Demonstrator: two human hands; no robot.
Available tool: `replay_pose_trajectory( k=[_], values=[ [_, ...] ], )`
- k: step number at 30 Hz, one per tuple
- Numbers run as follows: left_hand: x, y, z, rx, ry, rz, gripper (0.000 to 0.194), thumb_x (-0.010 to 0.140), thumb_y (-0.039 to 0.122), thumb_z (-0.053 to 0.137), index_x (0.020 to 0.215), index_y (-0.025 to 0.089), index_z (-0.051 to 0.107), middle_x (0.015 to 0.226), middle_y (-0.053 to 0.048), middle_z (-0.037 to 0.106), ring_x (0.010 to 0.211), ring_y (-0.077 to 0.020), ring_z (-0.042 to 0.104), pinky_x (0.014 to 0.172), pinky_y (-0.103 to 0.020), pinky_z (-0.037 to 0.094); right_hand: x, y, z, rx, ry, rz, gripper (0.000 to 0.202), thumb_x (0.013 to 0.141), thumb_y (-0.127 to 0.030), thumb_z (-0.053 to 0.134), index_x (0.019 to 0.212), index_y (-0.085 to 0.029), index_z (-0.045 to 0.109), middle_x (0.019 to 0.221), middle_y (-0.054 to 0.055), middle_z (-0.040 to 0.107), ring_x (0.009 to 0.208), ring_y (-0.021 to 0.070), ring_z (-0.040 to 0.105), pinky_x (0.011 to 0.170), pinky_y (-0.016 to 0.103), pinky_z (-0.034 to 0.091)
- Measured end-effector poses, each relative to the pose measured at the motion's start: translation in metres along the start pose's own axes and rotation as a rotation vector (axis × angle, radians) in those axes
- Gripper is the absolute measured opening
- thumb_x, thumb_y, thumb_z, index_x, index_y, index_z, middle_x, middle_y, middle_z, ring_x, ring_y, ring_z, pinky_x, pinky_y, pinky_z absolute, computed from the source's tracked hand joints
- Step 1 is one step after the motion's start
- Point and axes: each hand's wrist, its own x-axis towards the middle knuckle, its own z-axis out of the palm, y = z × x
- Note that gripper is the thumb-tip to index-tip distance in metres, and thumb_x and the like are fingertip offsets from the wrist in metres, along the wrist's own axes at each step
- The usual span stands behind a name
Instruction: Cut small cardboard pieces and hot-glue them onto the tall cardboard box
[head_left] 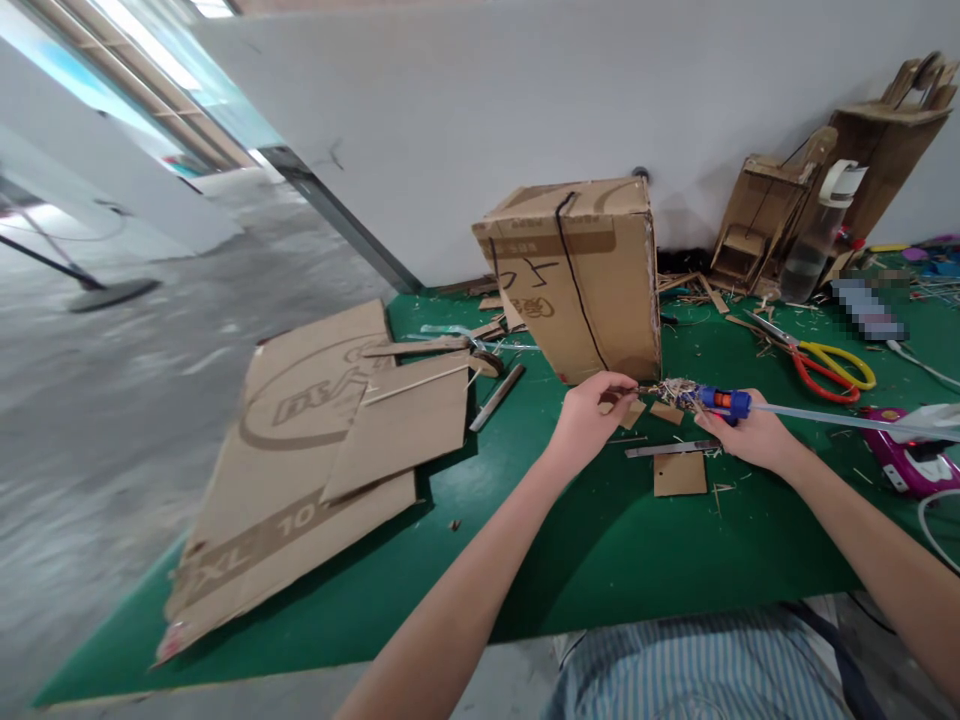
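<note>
My right hand (754, 435) is closed around a blue hot glue gun (724, 402), its nozzle toward my left hand. A long clear glue stick (832, 416) sticks out of the gun's back end. The fingers of my left hand (594, 415) are pinched on a small brown piece near the nozzle; its exact kind is partly hidden. Thin scraps (679, 392) are bunched around the nozzle. Below the gun lie a slim metallic blade-like tool (660, 449) and a square of cardboard (680, 475). Behind my left hand stands a cardboard box (600, 270) with a black cord over it.
Large flat cardboard sheets (300, 430) cover the left of the green table (510, 560). Scissors (829, 372) with red and yellow handles, a clear bottle (814, 235), a phone (870, 308) and a magenta device (904, 465) with a cable are at the right. Cardboard constructions (765, 210) lean on the wall.
</note>
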Motion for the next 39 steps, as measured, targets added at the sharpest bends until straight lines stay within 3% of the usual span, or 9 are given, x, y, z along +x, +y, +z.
replay_pose_trajectory(
  k=[9,19,22,26,29,31,35,39],
  values=[
    [0.000,0.002,-0.004,-0.014,0.031,-0.010,0.012,0.083,0.026,0.059,0.091,0.019,0.066,0.092,-0.006,0.072,0.081,-0.0174,0.068,0.078,-0.034,0.058,0.003,0.009,-0.002,-0.004,0.014,-0.007,0.035,0.081,-0.048,0.065,0.061,-0.020,0.062,0.049,0.002,0.056,0.043,0.0160,0.052,0.039,0.027,0.040],
    [0.001,0.007,-0.008,-0.062,0.080,-0.046,0.014,0.084,0.029,0.060,0.092,0.019,0.065,0.091,-0.005,0.070,0.081,-0.0176,0.066,0.075,-0.031,0.055,-0.001,0.007,-0.005,0.047,0.087,0.019,0.039,0.084,-0.056,0.060,0.080,-0.018,0.066,0.054,0.001,0.057,0.046,0.0157,0.053,0.045,0.028,0.042],
    [0.003,0.007,-0.011,-0.078,0.087,-0.057,0.014,0.083,0.030,0.061,0.090,0.019,0.064,0.091,-0.005,0.070,0.083,-0.0177,0.066,0.074,-0.030,0.054,-0.002,0.006,-0.018,-0.112,0.147,-0.065,0.037,0.088,-0.054,0.056,0.079,-0.019,0.064,0.058,0.002,0.058,0.051,0.0155,0.054,0.051,0.028,0.043],
    [0.007,0.002,-0.021,-0.138,0.124,-0.065,0.018,0.080,0.033,0.063,0.091,0.018,0.063,0.089,-0.004,0.069,0.083,-0.0174,0.066,0.077,-0.031,0.054,0.000,0.013,-0.044,-0.571,0.196,-0.262,0.027,0.084,-0.047,0.061,0.082,-0.020,0.062,0.072,0.004,0.063,0.065,0.0186,0.059,0.058,0.028,0.042],
    [0.009,-0.003,-0.029,-0.178,0.130,-0.093,0.022,0.079,0.034,0.065,0.093,0.018,0.064,0.089,-0.004,0.069,0.080,-0.0168,0.066,0.077,-0.032,0.055,0.006,0.025,-0.055,-0.917,0.249,-0.151,0.032,0.083,-0.042,0.059,0.106,-0.019,0.061,0.099,0.010,0.067,0.081,0.0250,0.064,0.059,0.030,0.040],
    [0.010,-0.005,-0.032,-0.181,0.111,-0.110,0.025,0.078,0.035,0.067,0.095,0.017,0.065,0.090,-0.005,0.069,0.081,-0.0171,0.066,0.077,-0.032,0.055,0.010,0.032,-0.055,-1.041,0.190,-0.058,0.041,0.084,-0.035,0.055,0.121,-0.016,0.056,0.112,0.014,0.065,0.084,0.0266,0.064,0.062,0.031,0.041],
    [0.009,-0.006,-0.032,-0.127,0.068,-0.132,0.024,0.077,0.033,0.070,0.094,0.018,0.062,0.088,-0.005,0.069,0.081,-0.0168,0.067,0.074,-0.030,0.055,0.014,0.042,-0.050,-1.120,0.101,-0.045,0.053,0.084,-0.026,0.048,0.135,-0.010,0.047,0.119,0.018,0.063,0.102,0.0325,0.060,0.082,0.040,0.043],
    [0.006,-0.003,-0.029,-0.117,-0.045,-0.118,0.016,0.081,0.033,0.065,0.082,0.018,0.060,0.081,-0.003,0.067,0.072,-0.0147,0.065,0.067,-0.028,0.056,0.012,0.040,-0.047,-1.127,0.181,-0.021,0.056,0.085,-0.027,0.046,0.138,-0.010,0.045,0.120,0.019,0.063,0.109,0.0365,0.054,0.088,0.048,0.041]
  ],
)
